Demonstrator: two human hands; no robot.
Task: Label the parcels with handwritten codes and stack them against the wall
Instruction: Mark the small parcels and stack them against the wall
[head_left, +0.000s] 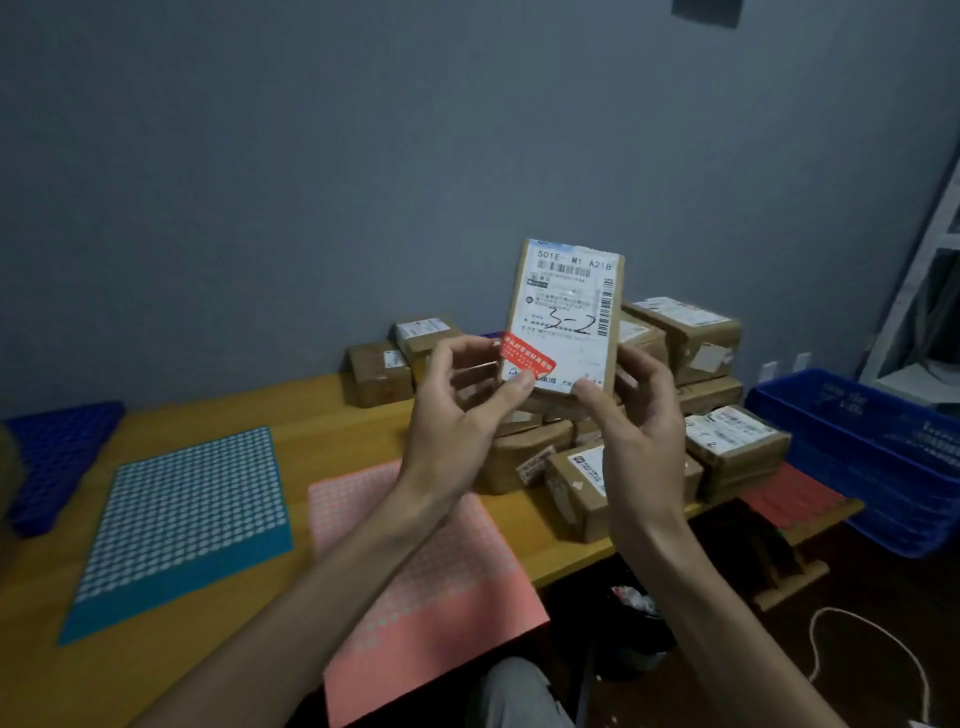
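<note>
I hold a small flat cardboard parcel (566, 317) upright in front of me, above the table. Its white shipping label faces me and carries a handwritten "3-2" and a red sticker at the lower left. My left hand (462, 410) pinches its lower left corner with the thumb on the front. My right hand (639, 415) grips the lower right edge, thumb on the label. Behind and below, several brown taped parcels (680, 338) sit piled on the table by the grey wall (311, 182).
On the wooden table (332, 410) lie a teal sticker sheet (182, 525), a pink sticker sheet (436, 582), a red sheet (795, 499) and a blue perforated mat (57, 457). Blue crates (883, 452) stand at the right. A dark bin (634, 629) is under the table.
</note>
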